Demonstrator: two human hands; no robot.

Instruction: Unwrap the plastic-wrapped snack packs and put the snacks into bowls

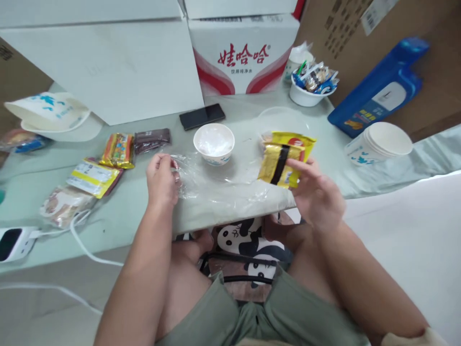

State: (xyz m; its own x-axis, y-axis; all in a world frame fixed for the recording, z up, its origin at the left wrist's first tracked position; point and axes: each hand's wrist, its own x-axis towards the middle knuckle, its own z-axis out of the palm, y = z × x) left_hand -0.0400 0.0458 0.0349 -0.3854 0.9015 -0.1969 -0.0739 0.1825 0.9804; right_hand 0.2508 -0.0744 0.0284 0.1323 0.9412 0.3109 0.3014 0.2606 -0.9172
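Note:
My right hand [317, 194] pinches a couple of yellow and gold snack packets [283, 161] above the table's front edge, the gold one crossed by a dark band. At the left, my closed left hand [163, 179] grips the edge of a clear plastic bag [190, 175], whose film stretches across the tabletop. A white paper bowl [215, 144] with clear plastic inside stands just behind the film. Partly behind the packets lies a translucent round lid [284, 120].
Several wrapped snacks [117, 150], a black phone [202, 116] and nested bowls [65, 122] lie left and behind. A filled white bowl [310, 93], blue bottle [378, 89] and stacked paper cups [378, 143] stand right. A white cable [81, 235] runs off the front-left edge.

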